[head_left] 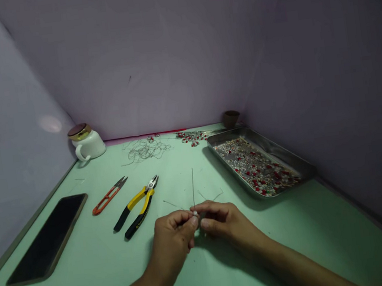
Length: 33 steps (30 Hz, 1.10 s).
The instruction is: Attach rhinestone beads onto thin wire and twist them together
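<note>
My left hand [173, 241] and my right hand [222, 221] meet at the middle of the green table [89, 278], fingertips pinched together. Between them sits a small white bead [195, 213] on thin wire [193, 187]; one strand stands up and away from me, others splay sideways. Both hands grip this wire piece. The yellow-handled pliers [138, 207] lie just left of my left hand, and the orange thread snips [109, 196] lie further left.
A metal tray [299, 162] of red and white beads stands at the right. A dark phone [49, 239] lies at the left edge. At the back are a lidded white mug [86, 142], tangled wire [144, 150], finished bead pieces [192, 136] and a small brown cup [230, 118].
</note>
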Available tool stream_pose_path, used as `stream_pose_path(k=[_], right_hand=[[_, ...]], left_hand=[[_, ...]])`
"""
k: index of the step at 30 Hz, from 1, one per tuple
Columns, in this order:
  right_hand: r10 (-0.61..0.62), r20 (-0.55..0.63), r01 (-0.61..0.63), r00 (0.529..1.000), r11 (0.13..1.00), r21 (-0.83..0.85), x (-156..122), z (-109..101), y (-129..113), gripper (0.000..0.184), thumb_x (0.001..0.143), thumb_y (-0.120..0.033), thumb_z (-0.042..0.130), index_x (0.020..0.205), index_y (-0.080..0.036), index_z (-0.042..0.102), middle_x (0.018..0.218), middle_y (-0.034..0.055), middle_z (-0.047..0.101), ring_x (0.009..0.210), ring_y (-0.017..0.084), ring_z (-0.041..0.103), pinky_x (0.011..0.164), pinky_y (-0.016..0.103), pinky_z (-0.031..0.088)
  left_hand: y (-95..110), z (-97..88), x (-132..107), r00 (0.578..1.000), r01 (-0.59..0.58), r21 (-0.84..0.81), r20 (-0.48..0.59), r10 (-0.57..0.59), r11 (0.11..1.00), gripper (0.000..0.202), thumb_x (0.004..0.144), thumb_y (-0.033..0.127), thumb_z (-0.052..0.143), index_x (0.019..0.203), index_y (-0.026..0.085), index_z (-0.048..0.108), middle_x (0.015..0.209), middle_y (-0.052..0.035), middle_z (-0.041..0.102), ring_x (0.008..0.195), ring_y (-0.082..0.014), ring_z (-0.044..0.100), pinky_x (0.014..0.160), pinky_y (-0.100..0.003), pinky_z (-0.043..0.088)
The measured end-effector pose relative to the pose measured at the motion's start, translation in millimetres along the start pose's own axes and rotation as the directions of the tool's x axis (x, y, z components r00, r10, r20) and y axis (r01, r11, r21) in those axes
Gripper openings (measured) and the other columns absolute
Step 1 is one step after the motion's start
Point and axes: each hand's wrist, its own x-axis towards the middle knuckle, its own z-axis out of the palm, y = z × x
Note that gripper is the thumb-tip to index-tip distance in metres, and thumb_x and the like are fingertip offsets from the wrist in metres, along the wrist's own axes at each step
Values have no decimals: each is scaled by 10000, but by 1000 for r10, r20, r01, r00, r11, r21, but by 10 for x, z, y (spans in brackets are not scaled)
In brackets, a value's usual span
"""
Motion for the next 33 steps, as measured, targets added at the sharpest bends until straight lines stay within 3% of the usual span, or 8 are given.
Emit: stream_pose_path(k=[4,10,13,18,25,30,33], right_hand=[[-53,-71,52,996,999,-13,-40,106,14,229,705,-363,681,848,-192,735,774,35,587,461,59,471,428,229,398],[73,-88,-62,993,990,126,-48,83,10,251,671,-379,721,776,-151,729,604,35,609,481,98,534,444,232,454],[134,-80,-114,988,971,212,-65,67,-27,255,640,-370,748,730,-134,713,624,52,637,516,119,582,471,238,474],[190,-36,-179,981,963,203,-83,85,-62,286,626,-387,753,700,-118,693,621,49,637,501,111,586,469,239,471],[223,81,-233,971,962,143,-98,114,-13,281,674,-374,725,703,-95,704,614,54,633,490,94,575,525,255,488],[202,201,-251,959,932,261,-104,90,25,258,689,-332,721,848,-129,724,720,52,645,560,96,596,560,233,510],[190,211,-250,959,919,305,-100,82,46,276,694,-320,718,911,-149,715,767,56,652,583,105,608,573,239,521]], left_hand=[[36,20,-41,1000,-18,47,14,18,999,228,643,346,548,501,167,546,357,71,377,346,-53,281,349,-189,194],[50,0,-18,1000,5,116,5,-6,993,221,630,349,590,521,159,565,360,58,419,348,-59,303,355,-199,213],[59,-34,17,1000,20,36,-16,-19,999,209,599,339,642,654,139,615,416,49,479,389,-67,359,379,-191,253],[81,-74,34,999,27,-28,-22,-27,999,381,642,371,628,913,106,665,389,67,455,373,-72,365,391,-196,284],[133,-71,35,1000,-23,10,-19,23,1000,175,611,277,655,705,134,692,405,44,484,399,-86,415,390,-203,311],[148,-92,51,999,-38,-13,-30,38,999,132,629,270,647,617,139,639,407,54,475,384,-65,388,383,-189,284],[110,-116,74,999,-23,-53,-39,21,998,152,631,289,656,624,139,633,402,56,469,373,-63,376,371,-188,265]])
